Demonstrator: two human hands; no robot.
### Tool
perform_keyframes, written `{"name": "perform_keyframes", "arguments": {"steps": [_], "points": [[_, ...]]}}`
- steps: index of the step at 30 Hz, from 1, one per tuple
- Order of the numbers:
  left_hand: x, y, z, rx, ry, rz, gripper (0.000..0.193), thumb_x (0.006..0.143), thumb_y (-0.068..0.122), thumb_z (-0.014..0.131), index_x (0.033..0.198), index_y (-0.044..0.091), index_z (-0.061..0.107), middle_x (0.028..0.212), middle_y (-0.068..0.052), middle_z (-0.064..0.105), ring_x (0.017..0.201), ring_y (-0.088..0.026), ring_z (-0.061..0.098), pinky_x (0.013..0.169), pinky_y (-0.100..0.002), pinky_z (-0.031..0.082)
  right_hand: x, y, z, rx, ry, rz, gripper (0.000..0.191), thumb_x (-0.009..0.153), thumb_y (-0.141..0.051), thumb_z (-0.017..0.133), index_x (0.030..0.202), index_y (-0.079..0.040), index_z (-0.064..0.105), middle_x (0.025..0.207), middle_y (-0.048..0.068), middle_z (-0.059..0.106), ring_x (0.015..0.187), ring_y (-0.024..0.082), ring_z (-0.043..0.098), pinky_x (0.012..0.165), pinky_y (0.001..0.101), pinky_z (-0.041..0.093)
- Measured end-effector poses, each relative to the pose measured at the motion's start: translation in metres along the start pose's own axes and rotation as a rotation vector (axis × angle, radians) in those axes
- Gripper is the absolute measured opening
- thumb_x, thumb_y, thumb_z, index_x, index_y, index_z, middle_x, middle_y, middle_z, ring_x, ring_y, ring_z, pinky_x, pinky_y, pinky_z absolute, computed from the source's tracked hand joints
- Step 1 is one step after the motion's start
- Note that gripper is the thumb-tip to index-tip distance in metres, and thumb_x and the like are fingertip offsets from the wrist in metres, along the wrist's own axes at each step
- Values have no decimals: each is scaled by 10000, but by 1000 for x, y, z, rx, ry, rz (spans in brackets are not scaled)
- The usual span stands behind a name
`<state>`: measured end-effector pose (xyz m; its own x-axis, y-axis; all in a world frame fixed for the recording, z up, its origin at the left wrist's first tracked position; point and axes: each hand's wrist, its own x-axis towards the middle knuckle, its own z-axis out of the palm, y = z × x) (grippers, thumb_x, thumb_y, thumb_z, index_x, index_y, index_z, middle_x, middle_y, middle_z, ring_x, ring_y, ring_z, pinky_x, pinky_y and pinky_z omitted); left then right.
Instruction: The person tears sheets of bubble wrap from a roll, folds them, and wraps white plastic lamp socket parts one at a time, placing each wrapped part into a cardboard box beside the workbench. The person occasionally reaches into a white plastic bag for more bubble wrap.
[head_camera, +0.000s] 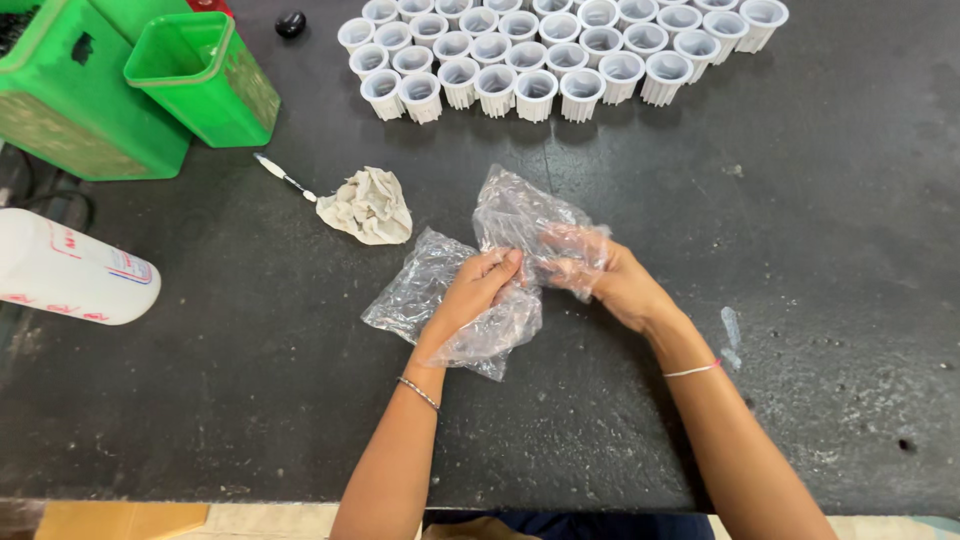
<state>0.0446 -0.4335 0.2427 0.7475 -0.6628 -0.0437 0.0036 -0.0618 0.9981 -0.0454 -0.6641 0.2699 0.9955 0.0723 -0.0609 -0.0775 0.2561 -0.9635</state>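
Both my hands work on clear, crinkled plastic bags over the dark table (820, 260). My left hand (475, 295) pinches the edge of a plastic bag (405, 295) that lies flat under my wrist. My right hand (605, 280) has its fingers pushed inside a second clear bag (520, 215), which stands up crumpled around them. The two bags touch between my hands.
Several white ribbed plastic cups (560, 50) stand in rows at the far edge. A crumpled beige cloth (368, 207) and a small white brush (283, 177) lie left of the bags. Two green bins (150, 85) stand far left, beside a white bottle (70, 270) on its side.
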Motion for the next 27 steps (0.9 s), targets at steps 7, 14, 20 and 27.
{"name": "perform_keyframes", "arguments": {"steps": [7, 14, 20, 27], "points": [[6, 0, 3, -130, 240, -35, 201, 975, 191, 586, 918, 38, 704, 733, 61, 577, 633, -13, 491, 559, -204, 401, -7, -30, -21, -28, 179, -33, 649, 984, -238, 542, 1580, -171, 295, 1538, 89, 486, 1239, 310, 646, 766, 388, 608], [-8, 19, -1, -83, -7, -8, 261, 903, 75, 531, 1050, 5, 735, 922, 23, 710, 729, -22, 568, 641, -197, 464, -10, -18, -28, -477, -23, -220, 349, 1064, -148, 607, 1391, -44, 671, 1453, 161, 681, 1356, 296, 622, 1134, 412, 485], [-15, 29, 1, -55, -159, -141, 279, 901, 63, 521, 1037, -22, 750, 846, 4, 693, 705, -56, 590, 630, -222, 483, -4, 4, 7, -1025, -128, -570, 476, 1005, -165, 590, 1469, -64, 569, 1543, 176, 553, 1457, 380, 484, 1190, 488, 386], [-16, 32, 3, -139, -137, -129, 313, 945, 118, 503, 1054, -33, 755, 867, -9, 716, 716, -69, 613, 634, -246, 516, 0, 9, 8, -1189, 160, -624, 649, 949, -336, 684, 1453, 21, 482, 1517, 255, 465, 1383, 449, 461, 1129, 503, 398]]}}
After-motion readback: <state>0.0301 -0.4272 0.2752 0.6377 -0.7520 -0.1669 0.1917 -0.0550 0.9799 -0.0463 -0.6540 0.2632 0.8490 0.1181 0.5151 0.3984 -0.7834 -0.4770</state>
